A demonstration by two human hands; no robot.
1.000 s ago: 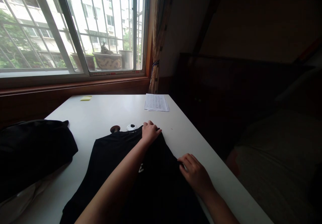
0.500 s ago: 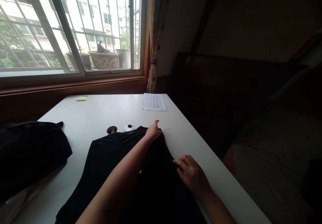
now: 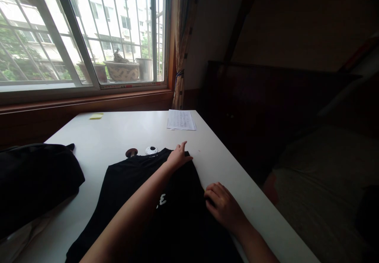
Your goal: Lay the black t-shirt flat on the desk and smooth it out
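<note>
A black shirt (image 3: 122,188) lies spread on the white table (image 3: 226,166), its neckline toward the window. Part of a white printed mark shows on its chest beside my left forearm, which covers the rest. My left hand (image 3: 179,156) rests at the far right shoulder of the shirt with its fingers spread apart. Lower down, at the right edge of the cloth, my right hand (image 3: 223,207) has its fingers curled in and pinched on the fabric.
Just beyond the collar sit a brown round object (image 3: 132,152) and a white disc (image 3: 151,150) with a dark spot. Papers (image 3: 181,120) and a yellow note (image 3: 96,116) lie toward the window. A dark cloth heap (image 3: 38,180) occupies the left side.
My left hand has shifted slightly left and its fingers have spread. More of the white print has come into view. The right hand's fingers have curled in more at the shirt's edge.
</note>
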